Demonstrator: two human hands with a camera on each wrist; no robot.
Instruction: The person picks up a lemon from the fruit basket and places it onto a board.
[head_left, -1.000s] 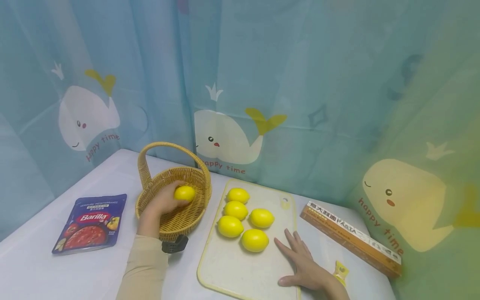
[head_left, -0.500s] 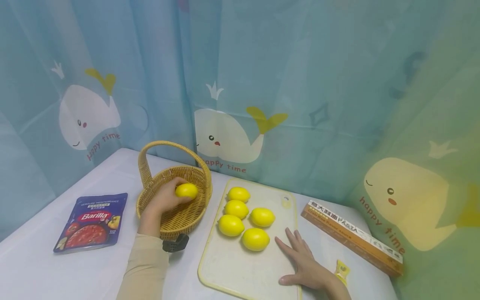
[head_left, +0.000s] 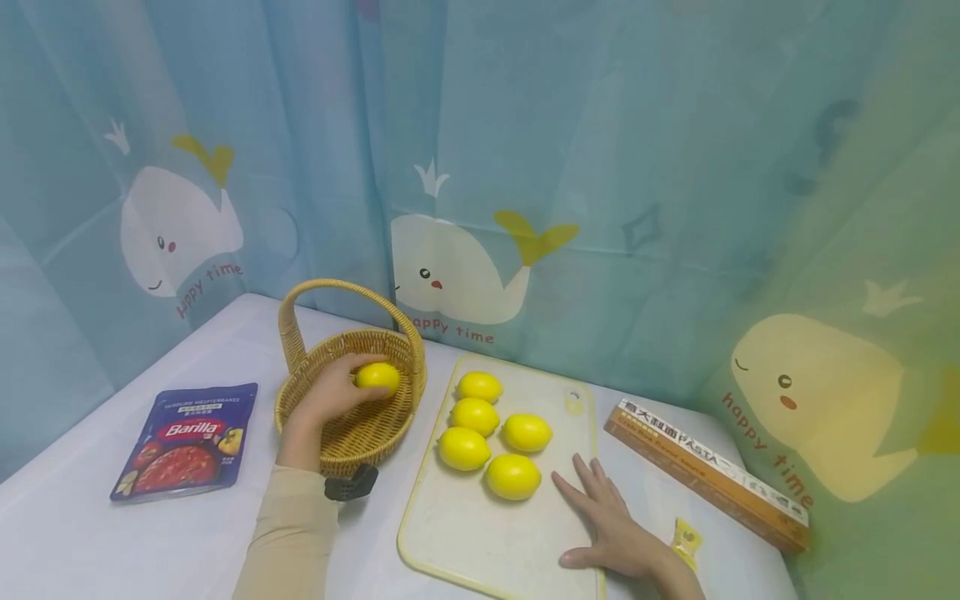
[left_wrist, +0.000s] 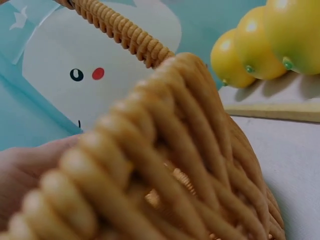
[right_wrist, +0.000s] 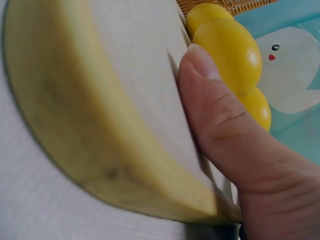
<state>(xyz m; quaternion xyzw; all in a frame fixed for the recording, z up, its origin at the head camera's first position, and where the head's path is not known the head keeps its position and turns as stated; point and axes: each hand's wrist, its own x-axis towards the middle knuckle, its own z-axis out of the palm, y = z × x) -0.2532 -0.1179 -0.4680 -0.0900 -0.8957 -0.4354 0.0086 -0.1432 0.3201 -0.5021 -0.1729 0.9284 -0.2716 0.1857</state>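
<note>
Inside the wicker basket (head_left: 360, 446), my left hand (head_left: 333, 392) grips a yellow lemon (head_left: 378, 379) between thumb and fingers. The basket's woven rim (left_wrist: 125, 125) hides most of that hand in the left wrist view. My right hand (head_left: 611, 529) lies with spread fingers on the right edge of the white cutting board (head_left: 480, 542), its thumb showing close up in the right wrist view. Several lemons sit on the board; the nearest lemon (head_left: 513, 477) is a little left of the right fingertips.
A blue Barilla sauce pouch (head_left: 187, 442) lies left of the basket. To the right are a long pasta box (head_left: 705, 475) and a small yellow packet (head_left: 686, 543). The basket's tall handle (head_left: 345, 285) arches over it. A whale-print curtain (head_left: 600, 167) hangs behind the table.
The left hand has moved slightly away from me and to the right inside the basket, with the lemon in its grip. The right hand stays on the board.
</note>
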